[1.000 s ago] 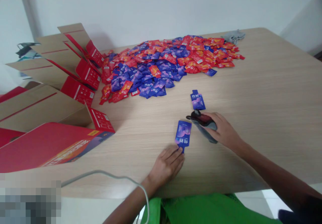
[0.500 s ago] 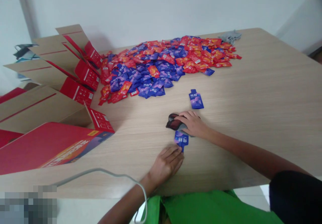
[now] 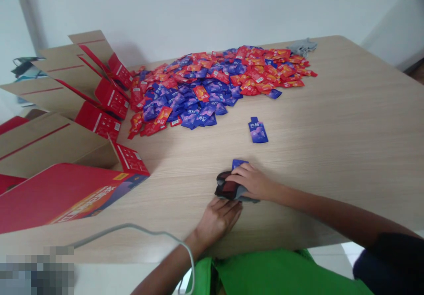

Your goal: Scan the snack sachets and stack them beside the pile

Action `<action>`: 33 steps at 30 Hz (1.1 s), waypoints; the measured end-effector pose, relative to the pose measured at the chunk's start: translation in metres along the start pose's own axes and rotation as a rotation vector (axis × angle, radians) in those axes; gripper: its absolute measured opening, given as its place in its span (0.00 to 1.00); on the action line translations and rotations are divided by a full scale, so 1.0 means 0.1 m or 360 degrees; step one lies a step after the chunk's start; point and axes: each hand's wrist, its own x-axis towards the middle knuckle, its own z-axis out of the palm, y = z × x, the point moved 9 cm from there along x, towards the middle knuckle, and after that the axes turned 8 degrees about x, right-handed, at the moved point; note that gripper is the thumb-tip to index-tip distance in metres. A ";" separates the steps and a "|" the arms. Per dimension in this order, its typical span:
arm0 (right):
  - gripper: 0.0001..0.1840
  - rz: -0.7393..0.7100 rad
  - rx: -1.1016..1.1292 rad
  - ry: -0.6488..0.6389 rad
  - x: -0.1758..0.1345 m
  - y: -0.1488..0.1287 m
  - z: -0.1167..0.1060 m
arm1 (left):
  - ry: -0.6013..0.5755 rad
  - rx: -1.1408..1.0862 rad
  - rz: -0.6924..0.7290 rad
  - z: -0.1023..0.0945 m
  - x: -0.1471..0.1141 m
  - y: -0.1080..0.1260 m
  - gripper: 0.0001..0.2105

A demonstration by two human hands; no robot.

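Observation:
A folded dark cloth [image 3: 227, 185], black with dull red and grey parts, is under the fingers of my right hand [image 3: 253, 182], which presses it to the table. Beneath it lies a blue pouch [image 3: 240, 163], with only its far end showing. At the near edge of the cloth, my left hand [image 3: 219, 220] has its fingers pressed together on the pouch's narrow neck; the fingertips are partly covered. A second blue pouch [image 3: 258, 130] lies flat by itself, farther back, with its neck pointing away from me.
A wide heap of red and blue pouches [image 3: 212, 87] spreads along the back of the table [image 3: 331, 122]. Open red cartons [image 3: 73, 193] stand in a row at left. A grey cloth [image 3: 303, 47] sits beyond the heap. A pale cable [image 3: 132, 225] loops over my left forearm.
My right hand has slid the cloth toward me along the pouch, covering its neck end and baring the far end. My left hand has stayed nearly in place.

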 end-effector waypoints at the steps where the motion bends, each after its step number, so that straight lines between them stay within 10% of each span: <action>1: 0.32 0.0038 -0.0030 0.0019 0.02 0.09 0.00 | 0.0008 0.0002 0.0008 0.00 0.00 0.00 0.08; 7: 0.34 0.0231 -0.0306 0.0209 0.33 0.67 -0.51 | 0.0012 0.0013 0.0018 0.00 -0.01 0.00 0.10; 12: 0.36 0.0289 -0.0264 0.0583 0.35 0.56 -1.01 | 0.0019 0.0017 0.0005 -0.01 0.00 0.00 0.09; 18: 0.32 0.0022 0.0030 0.0081 0.02 -0.11 -0.16 | 0.0007 0.0000 -0.0034 0.00 -0.01 -0.02 0.05; 22: 0.34 0.0121 -0.0013 0.0011 -0.01 0.08 0.09 | -0.0006 -0.0018 -0.0024 0.02 -0.02 -0.02 0.08; 29: 0.34 0.0291 -0.0349 0.0267 0.46 0.73 -0.62 | 0.0004 -0.0003 -0.0011 0.00 -0.01 -0.01 0.10; 33: 0.34 0.0325 -0.0286 0.0601 0.45 0.59 -1.03 | 0.0030 -0.0003 -0.0016 -0.02 -0.01 -0.01 0.09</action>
